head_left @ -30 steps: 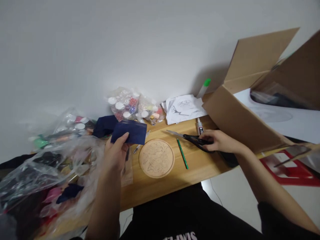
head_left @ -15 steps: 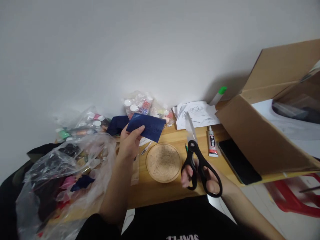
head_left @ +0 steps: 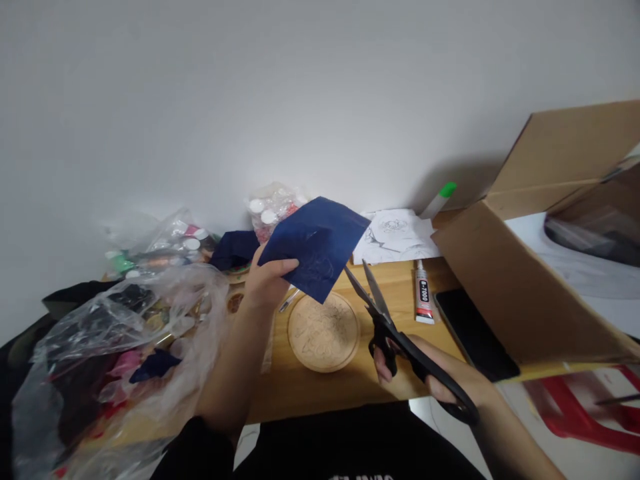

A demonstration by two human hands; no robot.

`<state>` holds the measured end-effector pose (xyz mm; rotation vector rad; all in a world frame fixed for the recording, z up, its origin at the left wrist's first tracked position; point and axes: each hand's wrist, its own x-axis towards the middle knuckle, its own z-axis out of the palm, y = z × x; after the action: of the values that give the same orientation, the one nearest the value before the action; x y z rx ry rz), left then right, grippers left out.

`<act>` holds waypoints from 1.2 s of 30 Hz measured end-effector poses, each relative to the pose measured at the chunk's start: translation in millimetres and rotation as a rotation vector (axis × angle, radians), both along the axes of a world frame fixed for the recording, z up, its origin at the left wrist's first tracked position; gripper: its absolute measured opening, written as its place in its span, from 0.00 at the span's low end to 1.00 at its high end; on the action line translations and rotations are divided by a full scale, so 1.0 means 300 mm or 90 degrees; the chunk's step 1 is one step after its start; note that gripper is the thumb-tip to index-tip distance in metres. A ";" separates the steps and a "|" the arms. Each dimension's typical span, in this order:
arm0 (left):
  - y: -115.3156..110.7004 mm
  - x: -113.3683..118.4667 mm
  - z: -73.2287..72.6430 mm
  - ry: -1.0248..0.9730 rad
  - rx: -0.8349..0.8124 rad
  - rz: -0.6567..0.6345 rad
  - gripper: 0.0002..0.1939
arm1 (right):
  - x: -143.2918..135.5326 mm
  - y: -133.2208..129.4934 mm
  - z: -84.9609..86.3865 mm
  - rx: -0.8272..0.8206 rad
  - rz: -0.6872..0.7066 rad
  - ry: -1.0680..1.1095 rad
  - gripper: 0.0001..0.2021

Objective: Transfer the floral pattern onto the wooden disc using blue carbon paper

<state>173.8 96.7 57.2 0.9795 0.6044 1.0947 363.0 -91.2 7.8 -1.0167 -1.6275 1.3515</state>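
My left hand (head_left: 267, 279) pinches a dark blue sheet (head_left: 320, 243) by its left corner, thumb on top, holding it up above the table. In my right hand (head_left: 425, 367) are black-handled scissors (head_left: 395, 333), fingers through the loops. The blades are parted and point up and left, just right of the sheet's lower right edge, not touching it as far as I can see. Beneath the sheet lies a round wooden disc (head_left: 324, 337) with line drawings on it, partly covered from view by the sheet's lower corner.
White papers with drawings (head_left: 397, 237), a glue tube (head_left: 423, 293) and a black phone (head_left: 475, 333) lie on the right. An open cardboard box (head_left: 540, 293) stands beyond them. Plastic bags of craft supplies (head_left: 175, 320) fill the left side, and a grey wall rises behind.
The blue sheet has unfolded into a larger piece and shifted right with my left hand. The scissors have turned toward it, and their blades have opened.
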 end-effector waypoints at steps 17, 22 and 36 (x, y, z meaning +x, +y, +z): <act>0.036 -0.030 -0.007 0.158 0.185 -0.177 0.11 | 0.047 0.022 0.071 -0.027 0.034 -0.092 0.30; 0.042 -0.034 -0.014 0.146 0.197 -0.213 0.10 | 0.042 0.027 0.074 -0.040 0.054 -0.097 0.26; 0.034 -0.037 -0.015 0.132 0.189 -0.238 0.13 | 0.036 0.026 0.061 -0.031 0.024 -0.072 0.26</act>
<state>162.8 107.1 52.8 1.4125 0.4065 0.7657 373.8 -83.4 26.2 -1.1146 -1.7119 1.3868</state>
